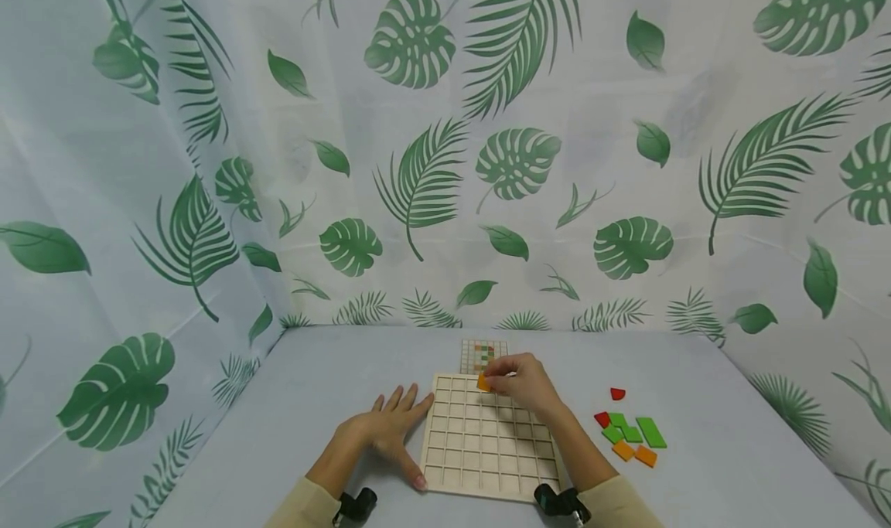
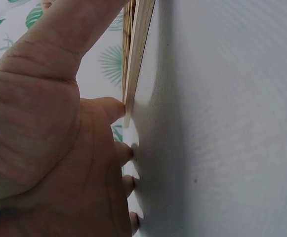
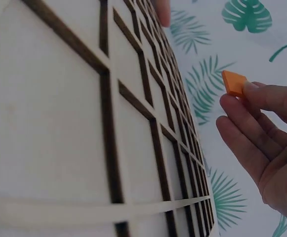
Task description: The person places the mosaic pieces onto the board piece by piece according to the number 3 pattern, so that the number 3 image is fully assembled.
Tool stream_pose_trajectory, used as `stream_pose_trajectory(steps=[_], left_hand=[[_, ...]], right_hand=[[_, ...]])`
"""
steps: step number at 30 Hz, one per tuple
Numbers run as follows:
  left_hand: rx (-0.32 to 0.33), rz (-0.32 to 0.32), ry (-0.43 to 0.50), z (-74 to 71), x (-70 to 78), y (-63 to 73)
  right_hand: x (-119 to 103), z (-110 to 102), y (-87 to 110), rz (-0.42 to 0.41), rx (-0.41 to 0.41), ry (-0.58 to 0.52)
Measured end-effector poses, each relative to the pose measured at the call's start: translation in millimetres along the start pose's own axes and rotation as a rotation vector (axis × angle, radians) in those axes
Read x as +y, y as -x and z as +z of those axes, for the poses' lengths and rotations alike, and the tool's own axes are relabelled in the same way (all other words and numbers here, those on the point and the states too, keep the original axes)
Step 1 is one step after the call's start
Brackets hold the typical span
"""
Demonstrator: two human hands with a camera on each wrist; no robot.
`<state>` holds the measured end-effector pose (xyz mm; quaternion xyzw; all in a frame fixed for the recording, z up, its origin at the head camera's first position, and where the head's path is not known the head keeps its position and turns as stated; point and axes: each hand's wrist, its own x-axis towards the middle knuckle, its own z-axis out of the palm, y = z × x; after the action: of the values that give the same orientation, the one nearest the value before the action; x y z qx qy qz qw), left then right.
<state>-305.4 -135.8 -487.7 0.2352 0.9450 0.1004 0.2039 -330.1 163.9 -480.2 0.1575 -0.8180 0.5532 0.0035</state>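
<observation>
A pale wooden grid board (image 1: 472,440) with raised square cells lies on the table. My right hand (image 1: 524,381) pinches an orange square tile (image 1: 483,383) between thumb and fingers over the board's far side. In the right wrist view the same orange tile (image 3: 234,83) is held apart from the grid surface (image 3: 59,123). My left hand (image 1: 391,426) lies with fingers spread at the board's left side, thumb by the near corner. The left wrist view shows the left hand (image 2: 59,143) against the board's edge (image 2: 139,49).
Behind the board lies a small printed grid card (image 1: 469,355) with coloured squares, partly hidden by the right hand. Right of the board are loose green tiles (image 1: 651,432), orange tiles (image 1: 646,456) and red pieces (image 1: 617,393). A leaf-patterned curtain (image 1: 445,203) stands behind the table.
</observation>
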Motion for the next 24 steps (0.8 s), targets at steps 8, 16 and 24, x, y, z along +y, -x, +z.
stream_pose_trajectory(steps=[8, 16, 24], left_hand=[[0.001, 0.0, -0.006, 2.5, -1.1, -1.6], [-0.003, 0.013, 0.009, 1.5, -1.3, 0.1], [-0.001, 0.008, 0.008, 1.3, -0.8, 1.6]], right_hand=[[10.3, 7.4, -3.0, 0.002, -0.023, -0.009], [14.2, 18.3, -8.0, 0.035, -0.009, 0.027], [16.9, 23.6, -11.9, 0.067, 0.004, 0.056]])
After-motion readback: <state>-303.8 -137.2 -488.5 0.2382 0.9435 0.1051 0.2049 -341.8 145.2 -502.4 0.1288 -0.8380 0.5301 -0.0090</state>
